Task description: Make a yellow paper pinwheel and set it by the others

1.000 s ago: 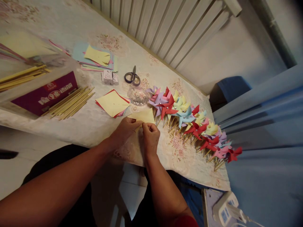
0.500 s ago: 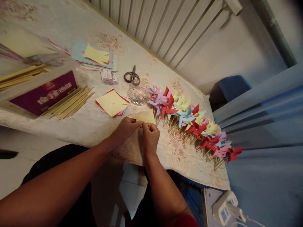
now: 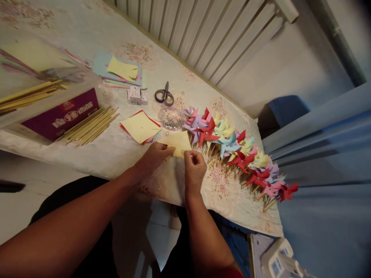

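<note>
A pale yellow paper sheet (image 3: 179, 141) is held between my two hands over the near side of the table. My left hand (image 3: 156, 157) pinches its near-left edge, thumb on top. At the near-right corner, my right hand (image 3: 195, 168) has thumb and forefinger closed on the paper. Beyond the sheet, a clear container (image 3: 171, 119) holds small shiny pieces. To the left lies a stack of square papers (image 3: 141, 126), yellow on top with red beneath. Paper pinwheels (image 3: 228, 143) on sticks lie in a long row to the right.
Scissors (image 3: 164, 95) lie toward the back beside small white boxes (image 3: 137, 95). Coloured paper sheets (image 3: 101, 66) are piled behind them. Wooden sticks (image 3: 89, 127) lie by a purple-labelled box (image 3: 62, 115) at left. A radiator (image 3: 185, 34) borders the table's far edge.
My right hand has moved right, away from my left hand, to the sheet's right corner. More of the yellow paper shows between the hands. The view has shifted slightly.
</note>
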Tool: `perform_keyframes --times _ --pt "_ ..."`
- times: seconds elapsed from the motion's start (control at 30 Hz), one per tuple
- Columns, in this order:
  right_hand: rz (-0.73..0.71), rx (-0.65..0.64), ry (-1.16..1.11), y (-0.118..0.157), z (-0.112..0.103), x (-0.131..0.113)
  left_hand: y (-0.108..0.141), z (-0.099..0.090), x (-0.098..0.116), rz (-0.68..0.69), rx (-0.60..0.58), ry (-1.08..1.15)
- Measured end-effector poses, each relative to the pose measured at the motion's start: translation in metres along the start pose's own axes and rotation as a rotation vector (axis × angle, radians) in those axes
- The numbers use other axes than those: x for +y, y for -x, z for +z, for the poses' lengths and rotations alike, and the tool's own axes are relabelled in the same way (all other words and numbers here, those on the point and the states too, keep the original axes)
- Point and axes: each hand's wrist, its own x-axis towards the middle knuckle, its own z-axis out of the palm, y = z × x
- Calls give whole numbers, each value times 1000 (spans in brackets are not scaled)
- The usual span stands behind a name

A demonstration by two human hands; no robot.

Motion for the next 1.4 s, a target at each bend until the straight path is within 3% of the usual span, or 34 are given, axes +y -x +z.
perform_keyframes --times 0.07,0.13,0.23,0.33,0.43,0.5,0.8,1.1,1.23,1.4 --pt "-40 105 -15 -6 -11 -1 0 -2 4 -18 -30 54" --pt "-57 131 -16 -14 -20 2 1 -4 7 -39 -62 73" --pt "4 -50 -50 -24 -27 12 2 -8 11 -87 -165 67" --pt "161 -292 -201 -26 -26 21 0 -13 9 -126 -287 54" --pt "321 -468 -336 -22 -20 25 -3 -17 3 -121 -321 -11" --pt "380 -514 -356 -19 -16 26 -5 -19 -1 -115 -323 -82" --pt "416 -534 -300 -17 -13 34 3 -14 12 -85 -309 -161" --pt "352 -542 -137 -20 -12 46 4 -13 14 -40 -361 -192" --pt "326 -538 -117 -20 -11 45 5 -12 17 -51 -320 -222" --pt "277 -503 -139 -18 -9 43 2 -13 10 -87 -324 -82"
